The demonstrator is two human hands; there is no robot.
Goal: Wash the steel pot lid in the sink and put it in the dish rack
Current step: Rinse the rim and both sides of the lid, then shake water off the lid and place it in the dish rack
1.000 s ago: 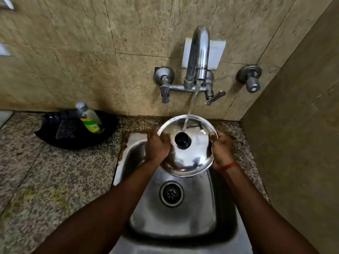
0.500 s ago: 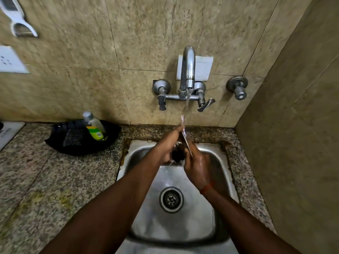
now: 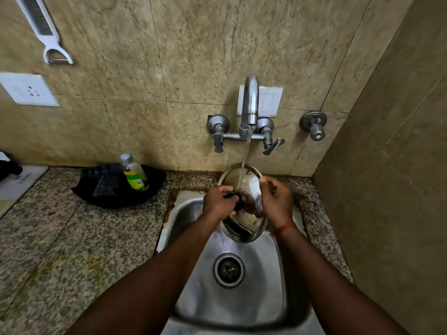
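Gripping knob [image 3: 238, 203] on wet steel lid [image 3: 243, 228] with left hand [image 3: 219, 201], pinching rim with right hand [image 3: 277, 201], probably risking it slipping into sink [image 3: 262, 274]

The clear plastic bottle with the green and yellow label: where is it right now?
In the head view, the bottle sits left of the steel sink, in a black tray on the speckled granite counter, near the tiled wall.

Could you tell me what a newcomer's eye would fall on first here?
The round steel pot lid, gripped by the left hand and right hand above the stainless steel sink, catches water from the chrome wall tap. Left of it, a green-labelled clear bottle sits in a black tray.
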